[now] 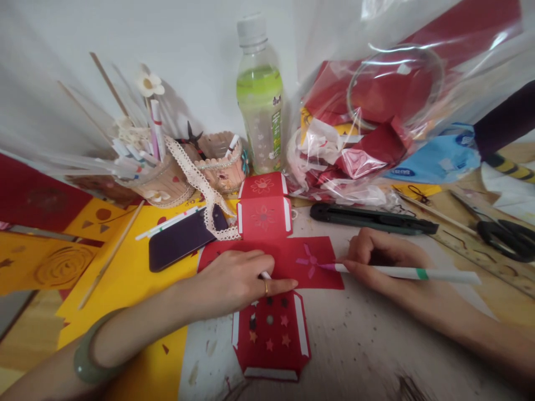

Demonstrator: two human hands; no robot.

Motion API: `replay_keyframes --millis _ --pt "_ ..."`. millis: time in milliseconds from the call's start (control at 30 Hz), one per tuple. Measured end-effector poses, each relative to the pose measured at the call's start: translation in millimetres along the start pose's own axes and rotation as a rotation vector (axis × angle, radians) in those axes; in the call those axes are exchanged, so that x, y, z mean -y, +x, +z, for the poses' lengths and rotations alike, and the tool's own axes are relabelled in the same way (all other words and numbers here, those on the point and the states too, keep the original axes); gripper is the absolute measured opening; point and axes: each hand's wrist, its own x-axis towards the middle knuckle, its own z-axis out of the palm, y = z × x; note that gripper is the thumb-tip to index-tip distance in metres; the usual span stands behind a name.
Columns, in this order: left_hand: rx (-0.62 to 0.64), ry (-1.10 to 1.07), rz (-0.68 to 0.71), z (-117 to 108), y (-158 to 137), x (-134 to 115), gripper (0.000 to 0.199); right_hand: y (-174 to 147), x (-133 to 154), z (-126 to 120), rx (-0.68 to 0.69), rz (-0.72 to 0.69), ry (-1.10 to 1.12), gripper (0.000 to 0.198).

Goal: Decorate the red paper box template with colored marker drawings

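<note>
A red paper cutout in a cross-like box shape [320,278] lies flat on the table. In my right hand [382,253] is a white marker [447,274] with a green band, its purple tip touching a pink-purple flower [309,260] drawn on the right flap. My left hand [236,273] rests over the middle of the cutout. Its index finger stretches along the paper, while the other fingers curl around a small white marker cap [264,275], mostly hidden. Cut-out stars [270,345] show on the lower panel, and white strips line its edges.
Behind stand a drink bottle [261,111], two decorated pen holders [161,181] and a clear plastic bag [355,128] of scraps. A utility knife [371,218], scissors [505,236] and ruler [480,256] lie right. At left are a phone [179,245] and yellow paper [112,278].
</note>
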Motion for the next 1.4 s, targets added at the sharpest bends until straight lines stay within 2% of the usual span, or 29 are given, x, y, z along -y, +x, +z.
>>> replay_keyframes --millis 733,867,1400 --pt "-0.017 -0.025 0.007 -2.9 1.3 -0.5 0.034 -0.3 -0.3 0.7 -0.005 0.024 0.062 0.029" --pt "-0.014 -0.015 0.007 -3.6 1.5 -0.9 0.035 -0.4 0.3 0.7 -0.04 0.036 0.036 0.027" --pt "-0.007 -0.005 0.006 -4.1 0.9 -1.0 0.037 1.5 1.7 2.5 -0.025 0.006 -0.016 0.025"
